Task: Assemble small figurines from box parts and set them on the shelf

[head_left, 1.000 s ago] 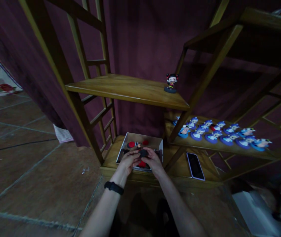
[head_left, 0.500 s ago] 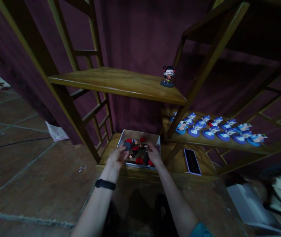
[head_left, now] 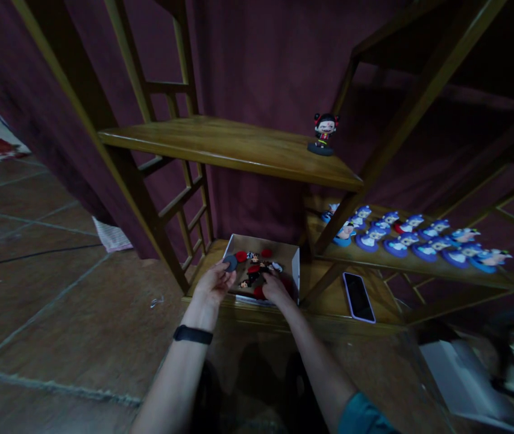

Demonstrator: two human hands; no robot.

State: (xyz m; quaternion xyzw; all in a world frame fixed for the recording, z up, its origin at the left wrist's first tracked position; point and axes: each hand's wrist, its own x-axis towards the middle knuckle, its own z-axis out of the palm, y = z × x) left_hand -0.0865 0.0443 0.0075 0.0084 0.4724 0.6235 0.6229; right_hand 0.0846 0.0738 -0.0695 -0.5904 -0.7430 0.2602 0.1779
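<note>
Nearer the middle of the box (head_left: 285, 252) than before, the right hand (head_left: 276, 288) reaches among jumbled figures (head_left: 255, 258); whether it grips one, I cannot tell. The left hand (head_left: 214, 282) pinches a dark disc (head_left: 230, 262) over the box's left edge; a loose pinch could drop it.

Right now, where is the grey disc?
Left of centre in the head view, the grey disc is in the left hand, near the left wall of the box.

A maroon curtain (head_left: 257, 66) hangs at the back, a dark-screened phone (head_left: 358, 297) lies over there on the right, and a black cable (head_left: 35, 255) trails across the tiled floor (head_left: 80, 337).
</note>
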